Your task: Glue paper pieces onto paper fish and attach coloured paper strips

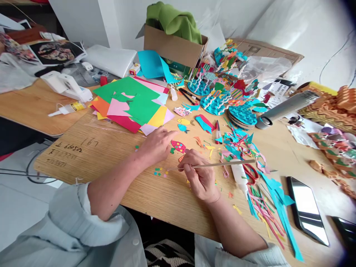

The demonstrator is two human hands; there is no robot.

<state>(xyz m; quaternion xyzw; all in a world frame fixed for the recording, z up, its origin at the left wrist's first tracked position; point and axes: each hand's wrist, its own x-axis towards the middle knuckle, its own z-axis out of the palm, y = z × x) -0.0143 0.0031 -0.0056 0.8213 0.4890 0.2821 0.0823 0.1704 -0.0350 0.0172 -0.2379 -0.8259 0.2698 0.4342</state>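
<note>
A red paper fish with coloured dots (178, 146) lies on the table between my hands. My left hand (158, 145) rests beside it, index finger stretched out just above the fish; whether it touches the paper I cannot tell. In my right hand (199, 176) a thin wooden stick (225, 164) is pinched, its long end pointing right and its tip near small paper dots (161, 172). An orange paper piece (181, 158) is partly hidden by my right fingers. Beyond the red fish lie a yellow paper fish (183, 121) and a blue one (183, 128).
Coloured paper sheets (136, 100) are stacked at the back left. To the right are a white glue bottle (238, 174), red scissors (251, 173), paper scraps (267, 215) and a phone (307, 209). Blue decorated discs (215, 105) and a cardboard box (172, 46) stand behind.
</note>
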